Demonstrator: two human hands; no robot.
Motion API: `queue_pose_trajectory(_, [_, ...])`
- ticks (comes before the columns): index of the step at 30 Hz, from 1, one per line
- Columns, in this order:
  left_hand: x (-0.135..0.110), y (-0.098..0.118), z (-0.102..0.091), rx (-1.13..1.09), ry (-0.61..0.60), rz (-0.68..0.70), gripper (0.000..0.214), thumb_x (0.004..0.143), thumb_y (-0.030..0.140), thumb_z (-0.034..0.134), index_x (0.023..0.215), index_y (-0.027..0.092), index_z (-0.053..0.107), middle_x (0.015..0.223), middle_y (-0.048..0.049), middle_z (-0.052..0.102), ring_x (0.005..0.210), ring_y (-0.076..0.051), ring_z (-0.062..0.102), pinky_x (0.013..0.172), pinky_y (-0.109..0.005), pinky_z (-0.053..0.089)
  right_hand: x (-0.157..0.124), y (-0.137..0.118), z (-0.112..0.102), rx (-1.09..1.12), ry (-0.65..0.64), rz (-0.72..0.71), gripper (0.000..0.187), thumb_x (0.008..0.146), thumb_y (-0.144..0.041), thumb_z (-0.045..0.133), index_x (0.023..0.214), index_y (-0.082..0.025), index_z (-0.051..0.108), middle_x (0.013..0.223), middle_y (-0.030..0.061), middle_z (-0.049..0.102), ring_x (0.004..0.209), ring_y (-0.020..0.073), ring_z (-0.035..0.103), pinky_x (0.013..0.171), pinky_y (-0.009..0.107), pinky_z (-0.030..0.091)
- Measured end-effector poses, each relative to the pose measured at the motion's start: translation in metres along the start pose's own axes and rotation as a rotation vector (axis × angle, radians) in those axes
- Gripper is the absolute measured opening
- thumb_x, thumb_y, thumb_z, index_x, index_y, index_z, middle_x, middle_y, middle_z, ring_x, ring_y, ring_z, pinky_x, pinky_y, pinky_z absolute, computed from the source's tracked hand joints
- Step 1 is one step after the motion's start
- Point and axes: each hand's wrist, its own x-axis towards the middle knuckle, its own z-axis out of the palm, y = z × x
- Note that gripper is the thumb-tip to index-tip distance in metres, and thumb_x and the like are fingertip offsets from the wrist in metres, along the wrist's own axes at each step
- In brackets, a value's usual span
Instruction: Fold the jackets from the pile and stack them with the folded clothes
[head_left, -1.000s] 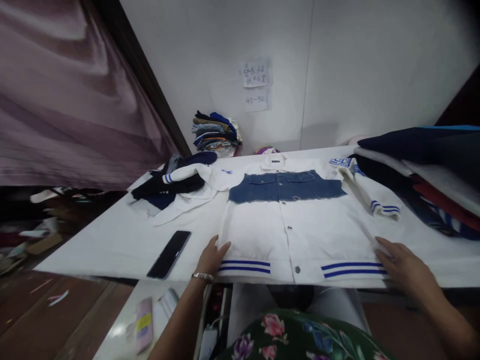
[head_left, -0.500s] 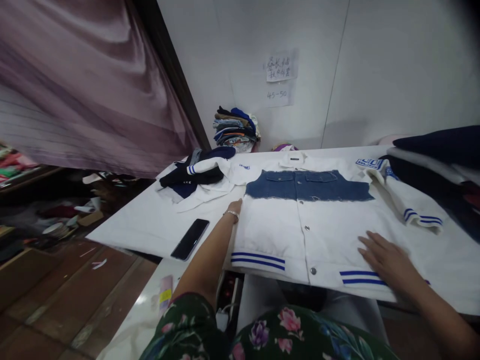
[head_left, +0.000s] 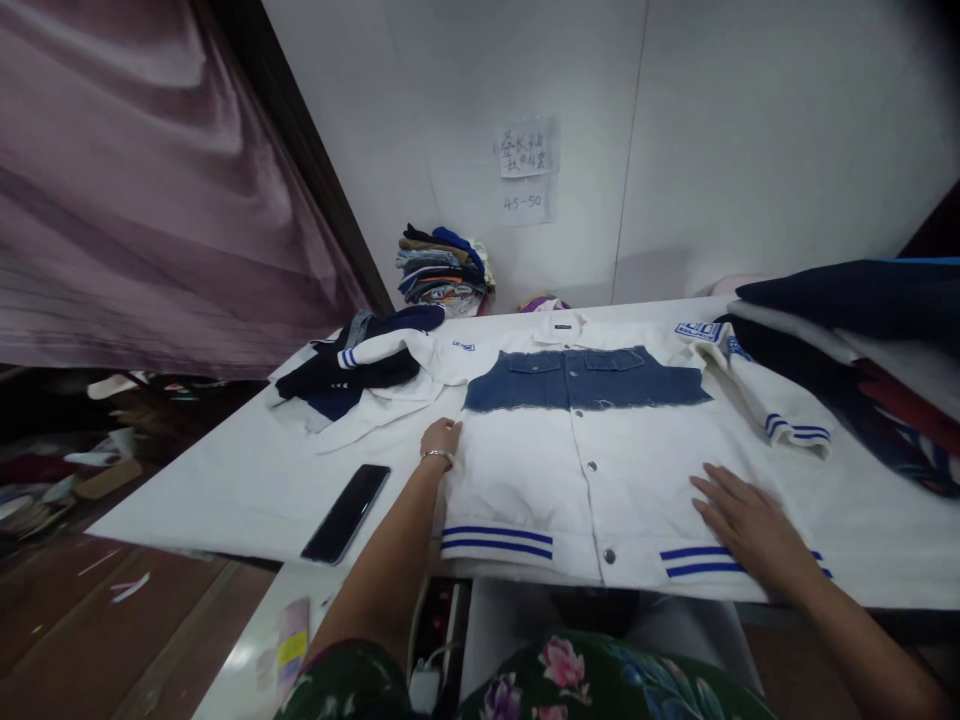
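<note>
A white jacket (head_left: 577, 480) with a denim yoke, snap buttons and blue-striped hem lies flat and face up on a white table (head_left: 225, 500). My left hand (head_left: 441, 440), with a bracelet at the wrist, rests at the jacket's left side edge and holds nothing. My right hand (head_left: 750, 528) lies flat on the lower right front, fingers spread, just above the striped hem. The jacket's right sleeve (head_left: 787, 415) is folded inward across the body. Its left sleeve (head_left: 382, 350) lies bent over a dark garment (head_left: 345, 375).
A black phone (head_left: 346, 513) lies on the table near its front edge. A heap of dark and red garments (head_left: 847, 340) sits at the right, and a folded clothes stack (head_left: 442, 270) stands at the back. A mauve curtain (head_left: 165, 180) hangs left, above a littered floor.
My left hand has moved from the hem up the jacket's left edge. My right hand has slid inward onto the jacket's front. The jacket has not visibly shifted.
</note>
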Motion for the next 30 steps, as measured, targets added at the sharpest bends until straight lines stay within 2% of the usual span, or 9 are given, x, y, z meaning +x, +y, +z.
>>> queue_pose_trajectory(5, [-0.014,-0.012,-0.006,0.001,-0.050,0.039,0.035,0.086,0.041,0.052,0.104,0.015,0.067,0.108,-0.0107,0.070,0.100,-0.021,0.064,0.076,-0.024,0.043,0.001,-0.003,-0.003,-0.020,-0.002,-0.019,0.051,0.093,-0.051,0.031,0.123,-0.022,0.059,0.139,0.0104,0.050,0.130,0.0270,0.043,0.101,0.046,0.039])
queue_pose_trajectory(11, [-0.032,-0.020,-0.002,0.076,-0.015,0.040,0.029,0.087,0.041,0.049,0.096,0.018,0.065,0.098,-0.0110,0.070,0.095,-0.025,0.064,0.073,-0.029,0.042,0.002,-0.006,-0.006,-0.012,-0.006,0.001,0.049,0.092,-0.049,0.032,0.122,-0.022,0.060,0.138,0.0098,0.051,0.129,0.0265,0.043,0.101,0.046,0.040])
queue_pose_trajectory(18, [-0.040,-0.018,-0.015,0.016,-0.077,0.017,0.032,0.086,0.036,0.052,0.107,0.013,0.064,0.110,-0.0125,0.068,0.104,-0.023,0.062,0.082,-0.027,0.044,0.002,-0.009,-0.013,-0.007,-0.046,0.018,0.050,0.093,-0.048,0.030,0.124,-0.021,0.059,0.140,0.0109,0.049,0.130,0.0268,0.042,0.102,0.046,0.039])
queue_pose_trajectory(21, [-0.061,-0.026,-0.021,-0.068,-0.124,0.007,0.039,0.083,0.040,0.057,0.111,0.013,0.063,0.111,-0.0119,0.069,0.102,-0.023,0.063,0.080,-0.025,0.046,0.002,-0.009,-0.014,0.001,-0.052,0.013,0.051,0.094,-0.048,0.029,0.124,-0.020,0.058,0.139,0.0124,0.049,0.131,0.0273,0.041,0.101,0.047,0.039])
queue_pose_trajectory(25, [-0.101,-0.041,-0.019,-0.196,-0.198,0.019,0.041,0.082,0.041,0.059,0.113,0.014,0.061,0.099,-0.0093,0.072,0.093,-0.022,0.066,0.076,-0.027,0.048,0.002,-0.008,-0.014,0.012,-0.053,0.014,0.049,0.093,-0.047,0.030,0.125,-0.022,0.057,0.140,0.0114,0.048,0.131,0.0276,0.041,0.101,0.048,0.038])
queue_pose_trajectory(27, [-0.120,-0.046,-0.014,-0.194,-0.189,0.060,0.043,0.084,0.038,0.056,0.121,0.016,0.056,0.098,-0.0081,0.072,0.090,-0.022,0.067,0.077,-0.027,0.048,0.003,-0.008,-0.013,0.008,-0.062,0.022,0.048,0.093,-0.047,0.031,0.125,-0.022,0.057,0.141,0.0110,0.048,0.131,0.0276,0.041,0.102,0.048,0.038])
queue_pose_trajectory(30, [-0.137,-0.046,-0.010,-0.053,-0.118,0.101,0.050,0.087,0.034,0.051,0.132,0.016,0.046,0.105,-0.0103,0.070,0.097,-0.024,0.065,0.082,-0.031,0.047,0.003,-0.009,-0.012,0.001,-0.068,0.022,0.049,0.093,-0.046,0.030,0.125,-0.021,0.058,0.140,0.0117,0.048,0.132,0.0271,0.040,0.103,0.047,0.037])
